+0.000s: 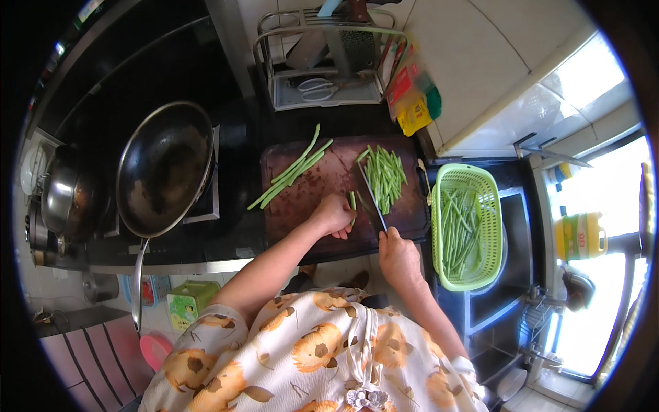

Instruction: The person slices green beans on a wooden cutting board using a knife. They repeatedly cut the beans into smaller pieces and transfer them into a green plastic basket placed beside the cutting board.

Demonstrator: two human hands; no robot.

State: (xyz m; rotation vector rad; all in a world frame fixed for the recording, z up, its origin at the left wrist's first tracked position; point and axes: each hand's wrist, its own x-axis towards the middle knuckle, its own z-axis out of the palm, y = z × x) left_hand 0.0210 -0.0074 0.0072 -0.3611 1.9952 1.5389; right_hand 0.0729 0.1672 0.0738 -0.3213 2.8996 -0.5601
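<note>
My left hand [333,216] rests on the dark cutting board [309,242], its fingers closed on a short green bean piece [352,202]. In my right hand [400,257] is the handle of a kitchen knife [371,193]; its blade lies between the held piece and a pile of cut green beans [386,177]. Several long, whole green beans [296,170] lie slantwise on the left part of the board, their lower ends reaching over its edge. Right of the board, more whole beans [458,237] lie in a light green plastic basket [500,226].
A frying pan [165,170] sits on the stove at left, its handle towards me. Behind the board stands a metal knife rack [329,105] with scissors [316,90]; plastic packages [412,103] are beside it. The sink [507,257] is right, partly under the basket.
</note>
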